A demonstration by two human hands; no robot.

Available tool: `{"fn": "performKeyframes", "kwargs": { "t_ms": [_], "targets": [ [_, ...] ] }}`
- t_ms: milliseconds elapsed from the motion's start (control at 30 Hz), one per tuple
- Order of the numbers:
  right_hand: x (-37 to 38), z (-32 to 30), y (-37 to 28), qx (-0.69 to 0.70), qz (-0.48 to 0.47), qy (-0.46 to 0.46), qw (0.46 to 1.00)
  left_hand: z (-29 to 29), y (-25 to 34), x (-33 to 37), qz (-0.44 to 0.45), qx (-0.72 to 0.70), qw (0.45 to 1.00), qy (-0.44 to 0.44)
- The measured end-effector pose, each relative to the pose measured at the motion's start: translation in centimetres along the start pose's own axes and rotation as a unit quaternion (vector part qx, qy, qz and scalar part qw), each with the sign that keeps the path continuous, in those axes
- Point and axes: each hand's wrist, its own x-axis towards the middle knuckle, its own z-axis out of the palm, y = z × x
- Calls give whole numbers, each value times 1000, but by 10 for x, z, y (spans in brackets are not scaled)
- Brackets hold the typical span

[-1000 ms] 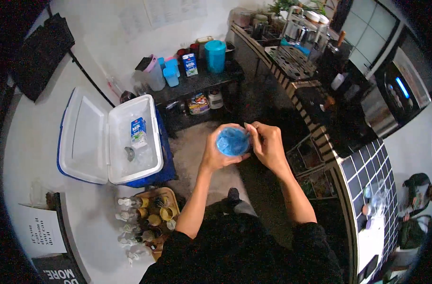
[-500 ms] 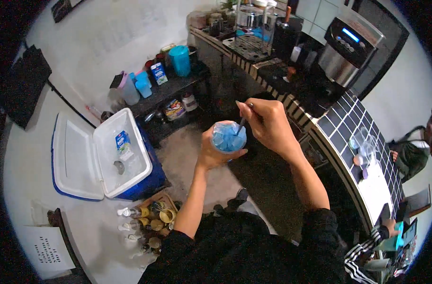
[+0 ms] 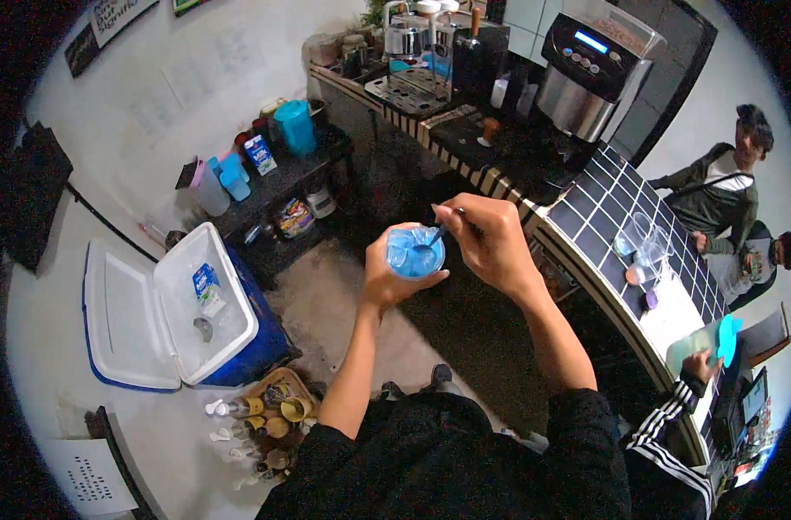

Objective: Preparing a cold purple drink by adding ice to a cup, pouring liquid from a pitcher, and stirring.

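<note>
In front of my chest my left hand [image 3: 385, 284] is wrapped around a clear cup [image 3: 415, 276] from the left and below. Ice cubes [image 3: 399, 254] in bright blue liquid fill it near the rim. A slim dark spoon [image 3: 436, 236] is pinched in my right hand [image 3: 492, 247], slanting down over the cup's right side. Its bowl sits among the ice at the surface. The lower part of the cup is partly hidden by my fingers.
A cooler [image 3: 246, 334] stands open at left with a milk carton [image 3: 206, 288] in ice. Pump bottles [image 3: 257, 425] are below it. At right are a tiled counter [image 3: 577, 212], plastic cups [image 3: 645, 243] and a grinder [image 3: 577, 95]. A striped-sleeved person's hand [image 3: 699, 366] touches a teal-lidded pitcher [image 3: 688, 347].
The spoon's bowl now shows at the surface among the ice. My view has turned, shifting the counter left. People show more fully at right, and the co-worker's pitcher is higher in view.
</note>
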Motion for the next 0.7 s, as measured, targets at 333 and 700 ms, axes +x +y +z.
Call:
{"fn": "performKeyframes", "kwargs": {
  "t_ms": [333, 700],
  "targets": [
    [-9, -20, 8, 16, -22, 24, 999, 9, -7, 7, -1, -21, 1000, 7],
    [-19, -6, 46, 118, 180, 251, 944, -12, -17, 18, 55, -11, 998, 23]
  ]
}}
